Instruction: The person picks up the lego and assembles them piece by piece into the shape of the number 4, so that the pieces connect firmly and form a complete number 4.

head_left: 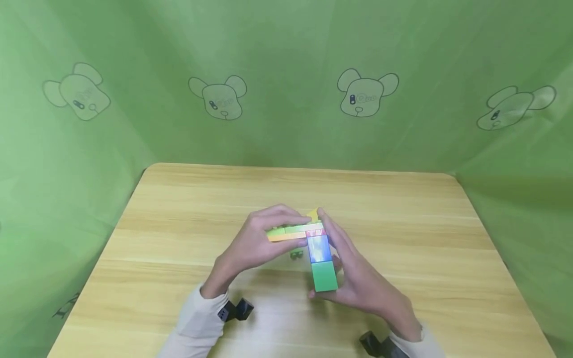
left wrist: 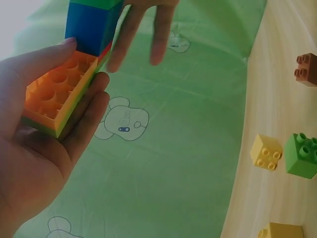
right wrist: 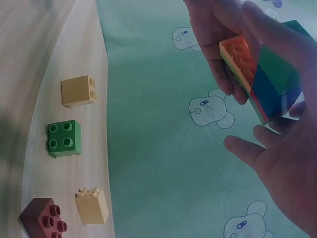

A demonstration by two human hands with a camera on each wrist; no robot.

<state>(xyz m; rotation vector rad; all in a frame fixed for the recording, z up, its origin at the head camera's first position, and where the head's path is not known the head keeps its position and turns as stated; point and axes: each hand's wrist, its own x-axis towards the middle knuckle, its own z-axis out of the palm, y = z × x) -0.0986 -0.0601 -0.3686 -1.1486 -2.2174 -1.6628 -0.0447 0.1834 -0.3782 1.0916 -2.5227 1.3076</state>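
Both hands hold one joined toy building brick assembly above the table. My left hand (head_left: 252, 238) pinches its long arm, an orange brick (left wrist: 59, 82) with light green bricks (head_left: 291, 229) stacked against it, thumb on the hollow orange side. My right hand (head_left: 362, 278) grips the other arm, where a blue brick (head_left: 319, 248) and a green brick (head_left: 324, 276) point toward me. A thin red piece (head_left: 315, 232) shows where the arms meet. Beyond that joint, a yellow piece (head_left: 313, 215) peeks out between the fingertips.
Loose bricks stand on the wooden table (head_left: 179, 199): a brown one (left wrist: 307, 69), a green one (right wrist: 64, 138) and several yellow ones, such as the yellow brick (right wrist: 92, 206). Green sheeting (head_left: 286, 139) with mouse-head drawings surrounds the table's back and sides.
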